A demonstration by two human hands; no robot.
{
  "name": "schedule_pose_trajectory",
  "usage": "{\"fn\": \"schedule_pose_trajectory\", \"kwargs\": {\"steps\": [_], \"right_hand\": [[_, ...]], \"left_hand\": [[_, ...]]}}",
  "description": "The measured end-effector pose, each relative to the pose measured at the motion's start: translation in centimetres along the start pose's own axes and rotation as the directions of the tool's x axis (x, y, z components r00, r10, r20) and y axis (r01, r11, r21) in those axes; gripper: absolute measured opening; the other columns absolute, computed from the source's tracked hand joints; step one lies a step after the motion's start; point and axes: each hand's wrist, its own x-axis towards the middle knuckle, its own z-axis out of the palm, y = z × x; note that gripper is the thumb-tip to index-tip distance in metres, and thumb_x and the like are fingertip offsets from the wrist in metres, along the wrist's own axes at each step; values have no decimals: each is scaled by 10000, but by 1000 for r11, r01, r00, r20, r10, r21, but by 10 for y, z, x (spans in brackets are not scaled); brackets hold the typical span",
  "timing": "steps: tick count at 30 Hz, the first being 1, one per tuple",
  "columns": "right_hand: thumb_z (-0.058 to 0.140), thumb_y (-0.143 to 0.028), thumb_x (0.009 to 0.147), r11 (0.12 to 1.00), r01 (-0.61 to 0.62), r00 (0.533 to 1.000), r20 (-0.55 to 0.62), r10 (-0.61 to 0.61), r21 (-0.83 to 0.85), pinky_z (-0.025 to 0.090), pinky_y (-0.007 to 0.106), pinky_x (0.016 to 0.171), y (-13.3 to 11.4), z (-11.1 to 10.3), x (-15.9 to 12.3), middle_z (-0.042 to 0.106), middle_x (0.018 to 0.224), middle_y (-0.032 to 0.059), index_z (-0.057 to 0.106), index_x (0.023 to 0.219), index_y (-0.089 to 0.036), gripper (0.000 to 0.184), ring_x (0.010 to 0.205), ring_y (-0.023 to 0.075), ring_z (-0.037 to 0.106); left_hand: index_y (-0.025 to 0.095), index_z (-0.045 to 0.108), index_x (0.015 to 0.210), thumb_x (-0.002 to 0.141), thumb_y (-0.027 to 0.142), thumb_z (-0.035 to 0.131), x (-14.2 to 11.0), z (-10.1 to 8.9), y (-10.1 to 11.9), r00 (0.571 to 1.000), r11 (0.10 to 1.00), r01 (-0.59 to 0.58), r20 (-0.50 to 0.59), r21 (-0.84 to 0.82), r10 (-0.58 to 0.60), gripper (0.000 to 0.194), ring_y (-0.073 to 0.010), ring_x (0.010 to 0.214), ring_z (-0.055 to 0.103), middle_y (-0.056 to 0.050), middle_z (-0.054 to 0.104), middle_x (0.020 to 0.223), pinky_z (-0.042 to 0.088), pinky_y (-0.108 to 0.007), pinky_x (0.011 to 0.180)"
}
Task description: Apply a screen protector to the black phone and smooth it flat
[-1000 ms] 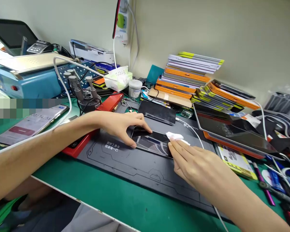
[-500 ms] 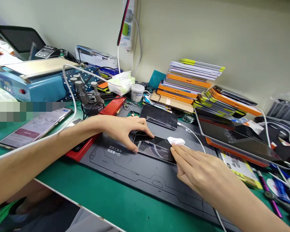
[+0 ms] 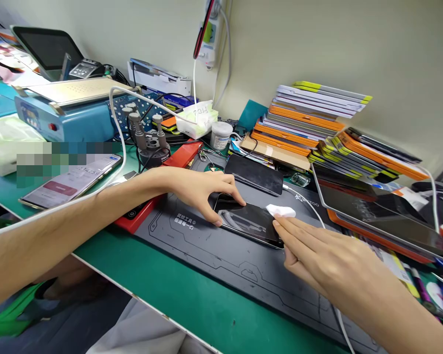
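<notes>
A black smartphone (image 3: 246,222) lies screen up on the dark grey work mat (image 3: 206,260), light reflecting off its glass. My left hand (image 3: 199,191) grips the phone's left end, thumb at the near edge and index finger at the far edge. At the other end, my right hand (image 3: 328,253) presses a folded white tissue (image 3: 280,211) against the screen with fingers held together. Part of the tissue is hidden under those fingers. Behind this phone rests a second dark phone (image 3: 254,174) with a white cable plugged into its right end.
Stacked orange and white boxes (image 3: 306,115) stand at the back, and a tablet (image 3: 376,209) leans at the right. Left of the mat are a red device (image 3: 133,221), a lit phone (image 3: 72,179), a screwdriver holder (image 3: 151,142) and a blue machine (image 3: 70,118). A white cable crosses my left forearm.
The head view has swung slightly left, so everything sits further right in the picture. Both hands keep nearly the same hold on the phone and tissue.
</notes>
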Motion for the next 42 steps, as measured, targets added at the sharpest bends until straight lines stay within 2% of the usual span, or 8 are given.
{"fn": "schedule_pose_trajectory", "kwargs": {"steps": [11, 24, 30, 33, 35, 37, 40, 42], "right_hand": [[506, -47, 1003, 1000, -1, 1000, 15, 1, 0, 695, 442, 846, 2, -1, -4, 792, 1253, 209, 755, 1168, -19, 300, 1041, 316, 815], [472, -193, 1086, 982, -99, 995, 28, 96, 160, 649, 422, 867, 20, 0, -9, 825, 1176, 120, 731, 1211, -97, 303, 996, 270, 816], [370, -421, 1149, 968, -229, 968, 125, 215, 104, 556, 394, 549, 45, 12, -27, 825, 898, 85, 781, 1190, -141, 499, 726, 269, 792], [329, -444, 1149, 941, -333, 939, 108, 326, 64, 471, 382, 467, 44, 7, -26, 808, 877, 109, 775, 1250, -129, 555, 733, 292, 787], [383, -495, 1136, 904, -411, 911, 99, 401, 120, 529, 380, 539, 39, 1, -22, 813, 992, 121, 754, 1304, -149, 534, 851, 298, 799], [463, -563, 1109, 858, -452, 892, 157, 425, 246, 625, 405, 758, 31, -2, -17, 798, 1221, 111, 709, 1393, -207, 518, 1048, 296, 790], [530, -629, 1070, 810, -456, 886, 272, 375, 370, 593, 477, 1060, 22, 2, -12, 706, 1473, 70, 647, 1482, -272, 558, 1297, 303, 708], [547, -647, 1056, 798, -466, 877, 315, 362, 382, 585, 493, 1085, 19, 8, -13, 708, 1475, 66, 632, 1501, -273, 588, 1312, 309, 701]], "left_hand": [[343, 557, 1556, 908, 551, 752, -2, -2, 1, 999, 998, 50, 16, -22, -50, 708, -271, 1381, 480, -49, 538, 1427, 356, -346, 1214], [249, 623, 1513, 944, 448, 664, -3, -5, 9, 997, 998, 7, -78, -65, -12, 604, -226, 1198, 613, -62, 684, 1294, 467, -271, 1040], [260, 614, 1512, 938, 443, 681, -4, -5, 7, 996, 997, 30, -78, -70, -35, 606, -232, 1226, 608, -61, 675, 1318, 466, -292, 1057], [288, 613, 1511, 933, 421, 688, -4, -4, 6, 997, 998, 34, -73, -46, -37, 598, -240, 1279, 589, -54, 664, 1383, 460, -298, 1077], [305, 602, 1520, 927, 427, 695, -4, -3, 7, 997, 998, 37, -71, -46, -40, 613, -240, 1283, 591, -48, 654, 1411, 465, -298, 1076], [305, 595, 1524, 922, 444, 707, -4, -3, 8, 997, 998, 44, -67, -48, -47, 628, -240, 1269, 600, -48, 650, 1420, 471, -299, 1073], [295, 596, 1518, 921, 460, 721, -3, -2, 9, 995, 997, 69, -70, -42, -72, 632, -236, 1246, 607, -47, 649, 1420, 473, -299, 1071], [302, 598, 1512, 917, 461, 735, -3, -2, 10, 995, 997, 75, -66, -35, -77, 631, -236, 1254, 603, -42, 645, 1425, 470, -302, 1082]]}}
